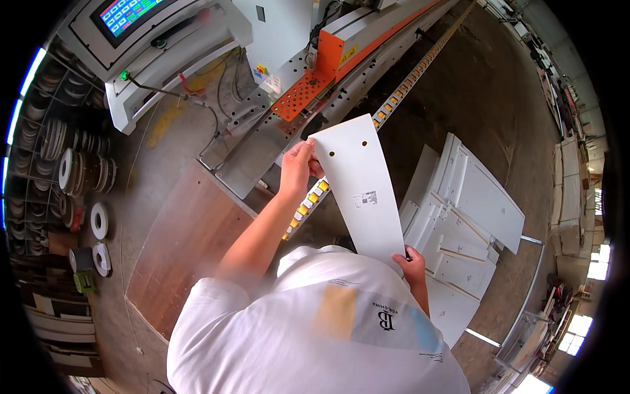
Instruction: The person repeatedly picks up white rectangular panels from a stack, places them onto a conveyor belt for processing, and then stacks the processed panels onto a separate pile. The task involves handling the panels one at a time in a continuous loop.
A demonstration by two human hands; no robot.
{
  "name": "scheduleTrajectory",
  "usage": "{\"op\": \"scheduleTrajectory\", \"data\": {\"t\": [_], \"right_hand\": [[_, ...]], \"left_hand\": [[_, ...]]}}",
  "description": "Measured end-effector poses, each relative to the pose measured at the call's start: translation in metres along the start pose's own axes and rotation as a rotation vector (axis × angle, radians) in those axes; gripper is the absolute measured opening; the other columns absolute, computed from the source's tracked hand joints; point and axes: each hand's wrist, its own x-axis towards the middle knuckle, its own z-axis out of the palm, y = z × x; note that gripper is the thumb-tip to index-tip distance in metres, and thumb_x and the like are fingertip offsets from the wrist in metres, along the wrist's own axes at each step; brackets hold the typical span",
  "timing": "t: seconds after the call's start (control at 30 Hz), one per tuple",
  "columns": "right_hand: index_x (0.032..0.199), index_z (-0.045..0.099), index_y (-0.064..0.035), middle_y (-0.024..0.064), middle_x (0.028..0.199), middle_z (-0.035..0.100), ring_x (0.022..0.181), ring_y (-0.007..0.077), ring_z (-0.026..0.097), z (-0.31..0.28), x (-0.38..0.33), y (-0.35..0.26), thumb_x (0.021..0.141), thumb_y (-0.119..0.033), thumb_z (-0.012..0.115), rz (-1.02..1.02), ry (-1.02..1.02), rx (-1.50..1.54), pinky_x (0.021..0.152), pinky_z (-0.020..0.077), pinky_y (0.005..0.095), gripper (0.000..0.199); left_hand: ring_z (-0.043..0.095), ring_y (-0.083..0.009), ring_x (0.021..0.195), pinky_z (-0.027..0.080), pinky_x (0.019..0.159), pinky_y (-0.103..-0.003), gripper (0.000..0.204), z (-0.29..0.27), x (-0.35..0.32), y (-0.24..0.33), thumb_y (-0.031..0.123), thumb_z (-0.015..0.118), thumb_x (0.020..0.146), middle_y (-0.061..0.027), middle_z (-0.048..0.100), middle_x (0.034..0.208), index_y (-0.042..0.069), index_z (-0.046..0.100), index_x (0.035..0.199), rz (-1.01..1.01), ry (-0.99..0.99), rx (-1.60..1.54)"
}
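Far left, dark and pale rolls, many, upright in rows; two white rings stand apart, just beside them. Grey console, one, with lit screen. Brown board, one, broad, left of my forearm. My left hand, one, pinching the upper left corner of the panel. Roller track, yellow and white, running aslant behind the panel. Machine, grey and orange, beyond that hand. Panel, one, white, held tilted in front of me, between my hands; two dark holes near its far end, printed label mid-face. My right hand, one, gripping its near right corner, thumb on the face. White boards, several, stacked overlapping, right of the panel.
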Motion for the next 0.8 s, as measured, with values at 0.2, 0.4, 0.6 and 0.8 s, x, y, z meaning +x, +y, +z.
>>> {"op": "scheduleTrajectory", "data": {"t": [0.2, 0.4, 0.6, 0.8], "right_hand": [[0.116, 0.066, 0.0049, 0.0054, 0.097, 0.07, 0.087, 0.0105, 0.064, 0.0, 0.0, 0.001, 0.083, -0.009, 0.076, 0.003, -0.005, 0.011, 0.079, 0.0514, 0.0257, 0.038], [0.117, 0.066, 0.0049, 0.0051, 0.098, 0.07, 0.088, 0.0104, 0.064, -0.001, 0.001, 0.003, 0.083, -0.009, 0.076, -0.003, -0.015, -0.027, 0.079, 0.0513, 0.0253, 0.038], [0.116, 0.066, 0.0047, 0.0049, 0.096, 0.07, 0.087, 0.0105, 0.064, 0.002, 0.002, 0.0, 0.083, -0.008, 0.076, -0.013, -0.006, -0.015, 0.078, 0.0514, 0.0261, 0.036], [0.128, 0.058, 0.004, 0.0078, 0.107, 0.068, 0.094, 0.0126, 0.063, -0.001, 0.009, 0.048, 0.089, -0.01, 0.069, 0.128, 0.081, 0.306, 0.081, 0.0517, 0.0279, 0.042]], "left_hand": [[0.058, -0.0136, 0.056, 0.049, 0.055, -0.027, 0.032, -0.002, -0.005, -0.008, 0.031, 0.05, 0.101, -0.0058, 0.062, 0.069, 0.004, 0.059, 0.087, 0.01, -0.059, 0.017], [0.057, -0.0131, 0.055, 0.049, 0.055, -0.027, 0.034, -0.005, -0.002, 0.0, 0.033, 0.048, 0.102, -0.0057, 0.063, 0.07, 0.004, 0.059, 0.087, -0.035, 0.009, 0.01], [0.057, -0.0124, 0.054, 0.048, 0.054, -0.027, 0.032, -0.013, -0.007, -0.015, 0.032, 0.053, 0.102, -0.0058, 0.066, 0.078, 0.002, 0.062, 0.096, -0.084, -0.097, 0.086], [0.054, -0.0096, 0.057, 0.047, 0.058, -0.026, 0.021, -0.049, 0.018, -0.075, 0.025, 0.061, 0.099, -0.002, 0.063, 0.079, 0.004, 0.062, 0.096, -0.226, -0.092, 0.068]]}}
